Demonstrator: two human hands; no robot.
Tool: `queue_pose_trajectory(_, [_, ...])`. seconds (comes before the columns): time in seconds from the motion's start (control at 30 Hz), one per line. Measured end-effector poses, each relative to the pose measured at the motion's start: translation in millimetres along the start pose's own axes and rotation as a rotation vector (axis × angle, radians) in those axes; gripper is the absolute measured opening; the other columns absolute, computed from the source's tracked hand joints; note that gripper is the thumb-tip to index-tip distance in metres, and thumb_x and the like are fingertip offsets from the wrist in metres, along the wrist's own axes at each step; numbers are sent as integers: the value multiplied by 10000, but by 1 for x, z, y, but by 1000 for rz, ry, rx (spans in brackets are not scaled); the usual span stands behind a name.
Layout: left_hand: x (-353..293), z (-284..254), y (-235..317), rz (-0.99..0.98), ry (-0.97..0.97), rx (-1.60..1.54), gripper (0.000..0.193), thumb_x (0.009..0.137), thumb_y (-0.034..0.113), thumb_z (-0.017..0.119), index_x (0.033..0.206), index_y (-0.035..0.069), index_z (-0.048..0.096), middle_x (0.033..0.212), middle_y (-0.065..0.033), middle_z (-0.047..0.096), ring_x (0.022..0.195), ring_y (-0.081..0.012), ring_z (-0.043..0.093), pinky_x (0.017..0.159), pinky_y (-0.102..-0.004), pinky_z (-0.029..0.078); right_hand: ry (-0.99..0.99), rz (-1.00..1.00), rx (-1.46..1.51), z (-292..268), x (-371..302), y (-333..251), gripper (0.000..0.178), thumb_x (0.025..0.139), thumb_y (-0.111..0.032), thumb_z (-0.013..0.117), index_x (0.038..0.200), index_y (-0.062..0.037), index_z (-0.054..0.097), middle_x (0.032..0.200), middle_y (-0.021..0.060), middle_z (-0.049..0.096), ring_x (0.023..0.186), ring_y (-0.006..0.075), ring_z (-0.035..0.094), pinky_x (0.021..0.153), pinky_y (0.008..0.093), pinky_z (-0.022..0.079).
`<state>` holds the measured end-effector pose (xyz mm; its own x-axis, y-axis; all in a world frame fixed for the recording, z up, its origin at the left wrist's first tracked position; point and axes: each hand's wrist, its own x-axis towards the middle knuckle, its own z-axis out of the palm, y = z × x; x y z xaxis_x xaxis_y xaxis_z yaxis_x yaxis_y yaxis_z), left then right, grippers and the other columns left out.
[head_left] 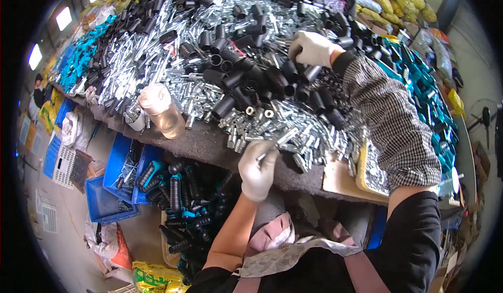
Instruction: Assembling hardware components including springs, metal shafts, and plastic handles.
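The left hand point(258, 171) has a metal piece point(261, 157) pinched in its grip by the near table point(207, 145) edge, probably for handling close in, while the right hand point(313, 49) bends over black tubes point(225, 106), its hold impossible to tell.

Gloves point(257, 175) are white, the sleeve point(401, 122) checked black-and-white, tubes point(224, 106) black, crates point(114, 159) blue.

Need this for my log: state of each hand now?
Left hand: closed, holding a metal part.
Right hand: curled at black tubes; grip can't be told.
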<state>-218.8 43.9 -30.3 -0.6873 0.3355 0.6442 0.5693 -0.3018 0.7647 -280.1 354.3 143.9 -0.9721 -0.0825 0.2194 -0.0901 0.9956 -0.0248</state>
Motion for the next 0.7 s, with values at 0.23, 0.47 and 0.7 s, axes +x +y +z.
queue_pose_trajectory(0.23, [-18, 5, 21, -128, 82, -65, 103, 918, 15, 675, 1016, -18, 674, 959, -88, 662, 873, -188, 637, 807, -284, 499, 128, 211, -135, 23, -104, -18, 406, 747, -135, 673, 1143, -197, 737, 1143, 183, 610, 1010, 374, 647, 897, 441, 533])
queue_pose_trajectory(0.47, [-44, 19, 56, -257, 68, -195, 111, 972, 82, 635, 1027, 0, 683, 893, -9, 633, 725, -77, 555, 663, -238, 473, 584, 208, -51, -2, -159, -55, 233, 867, -181, 657, 1081, -173, 748, 925, 162, 662, 888, 349, 647, 795, 431, 526])
queue_pose_trajectory(0.7, [-69, -7, 81, -455, 80, -589, 236, 1009, 224, 614, 1071, -1, 645, 811, -32, 629, 685, -103, 588, 624, -270, 517, 296, 361, 847, 5, -310, -192, 589, 941, -132, 637, 1482, -63, 414, 1411, 205, 540, 1290, 303, 560, 1061, 364, 443])
